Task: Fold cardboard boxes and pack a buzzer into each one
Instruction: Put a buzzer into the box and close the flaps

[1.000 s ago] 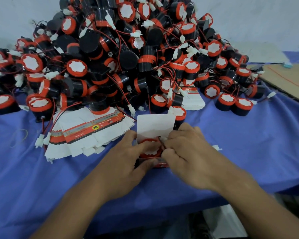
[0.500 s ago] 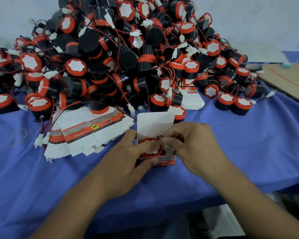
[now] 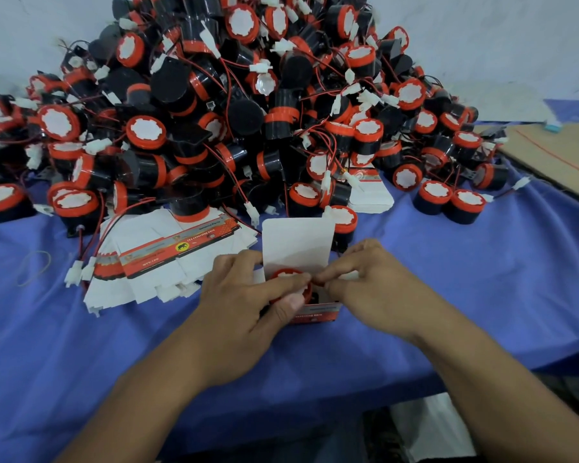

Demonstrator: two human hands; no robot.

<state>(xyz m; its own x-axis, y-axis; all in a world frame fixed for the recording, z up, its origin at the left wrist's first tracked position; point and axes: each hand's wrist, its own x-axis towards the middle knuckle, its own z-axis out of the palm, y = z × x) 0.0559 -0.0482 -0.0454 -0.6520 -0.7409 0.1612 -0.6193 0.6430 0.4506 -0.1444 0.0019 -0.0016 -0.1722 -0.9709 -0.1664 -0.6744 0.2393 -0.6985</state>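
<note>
The left grip [image 3: 244, 297] clasps a small red-printed cardboard box [image 3: 318, 312] on the blue counter [image 3: 482, 295], its white lid flap upright. A red-rimmed, white-faced buzzer [image 3: 285, 274] sits inside. The right grip [image 3: 371, 279], fingers curled, touches the buzzer; what it pinches cannot be told.

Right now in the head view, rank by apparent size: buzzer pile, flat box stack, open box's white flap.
Largest: buzzer pile
Then: flat box stack
Smallest: white flap
The gaps are clear.
</note>
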